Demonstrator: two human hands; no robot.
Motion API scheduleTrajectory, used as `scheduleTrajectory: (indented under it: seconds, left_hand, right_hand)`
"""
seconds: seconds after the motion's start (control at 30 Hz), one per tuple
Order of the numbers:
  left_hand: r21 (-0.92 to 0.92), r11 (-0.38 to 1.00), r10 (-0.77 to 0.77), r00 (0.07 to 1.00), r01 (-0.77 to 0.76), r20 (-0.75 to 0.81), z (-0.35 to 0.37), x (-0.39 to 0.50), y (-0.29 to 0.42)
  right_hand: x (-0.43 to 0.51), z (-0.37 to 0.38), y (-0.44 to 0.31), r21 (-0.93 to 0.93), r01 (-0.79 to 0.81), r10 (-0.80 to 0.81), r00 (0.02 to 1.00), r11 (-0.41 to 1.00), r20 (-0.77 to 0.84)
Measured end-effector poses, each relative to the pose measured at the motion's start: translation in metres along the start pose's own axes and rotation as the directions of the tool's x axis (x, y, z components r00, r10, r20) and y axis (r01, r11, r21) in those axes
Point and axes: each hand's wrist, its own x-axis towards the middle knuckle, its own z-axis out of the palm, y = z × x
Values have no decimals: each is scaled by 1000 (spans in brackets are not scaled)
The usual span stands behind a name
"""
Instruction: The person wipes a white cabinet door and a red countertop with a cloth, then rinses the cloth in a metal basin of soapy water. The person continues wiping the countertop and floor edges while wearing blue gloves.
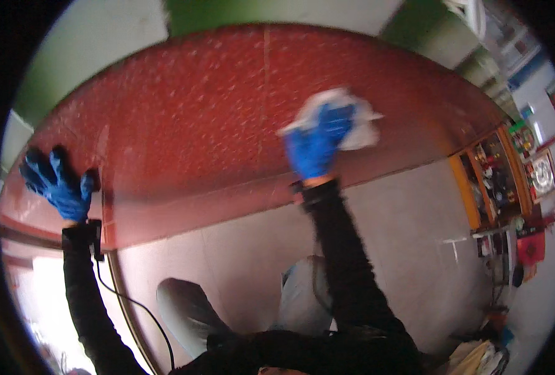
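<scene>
My right hand (319,140), in a blue glove, presses a white cloth (364,131) against a red speckled stone slab (211,98). The hand and the cloth are a little blurred, and the palm is hidden. At the left end of the slab, my left hand (61,187), gloved in blue too, rests with its fingers spread and nothing held in it. A small dark device with a black cable (141,307) sits at the left wrist.
Green and white tiles (211,14) border the slab's far edge. A wooden cabinet with glass doors (493,176) stands at the right, with a framed clock (541,176) beyond it. A doorway frame (127,304) lies at the lower left, and bright light comes through it.
</scene>
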Motion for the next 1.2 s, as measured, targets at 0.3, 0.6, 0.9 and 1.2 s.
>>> scheduleTrajectory:
  seconds: [0.3,0.6,0.9,1.2]
  left_hand:
    - [-73,993,-91,995,93,33,14,-26,-12]
    - [-70,997,-24,999,23,-23,6,-12,-6]
    - [-24,998,-57,995,59,77,-6,-14,-9]
    - [-155,952,-176,885,265,432,-48,-17,-13]
  right_hand:
    - [40,-50,118,73,-508,485,756,858,-439]
    - [-51,69,-62,224,-502,550,750,835,-367]
    - [-66,92,-130,-112,348,-348,937,931,12]
    - [-59,91,-141,-3,227,-227,974,974,11]
